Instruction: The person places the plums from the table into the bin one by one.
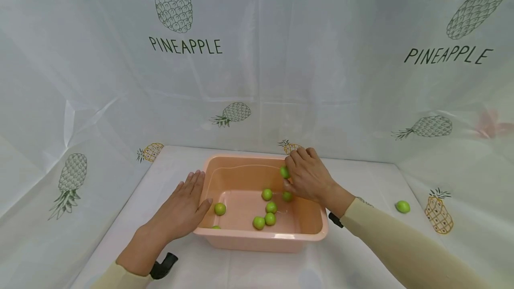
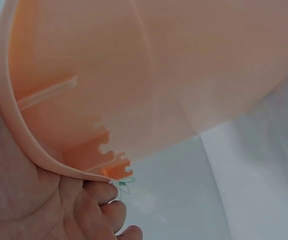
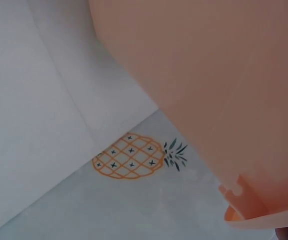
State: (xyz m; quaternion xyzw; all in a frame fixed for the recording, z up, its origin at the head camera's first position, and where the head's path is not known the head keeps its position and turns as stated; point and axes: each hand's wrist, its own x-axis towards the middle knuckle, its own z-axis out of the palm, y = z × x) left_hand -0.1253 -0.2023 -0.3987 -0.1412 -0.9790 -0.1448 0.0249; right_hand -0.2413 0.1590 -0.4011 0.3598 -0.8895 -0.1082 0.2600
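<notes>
A pink plastic basin (image 1: 265, 237) stands on the white table with several small green limes (image 1: 259, 223) on its floor. My left hand (image 1: 184, 204) rests on the left rim, fingers fairly straight and thumb over the inner side. In the left wrist view, the left palm and fingers (image 2: 96, 192) lie against that rim. Over the basin's right part, my right hand (image 1: 309, 176) pinches a green lime (image 1: 284, 172) between fingers and thumb. Another lime (image 1: 287, 196) is partly visible beneath that hand. The right wrist view shows mostly the basin's outer wall (image 3: 203, 75).
One lime (image 1: 402, 206) lies on the table (image 1: 361, 175), right of the basin. A pale sheet (image 1: 305, 70) printed with pineapples hangs behind the table and along its sides. Black straps sit at both wrists.
</notes>
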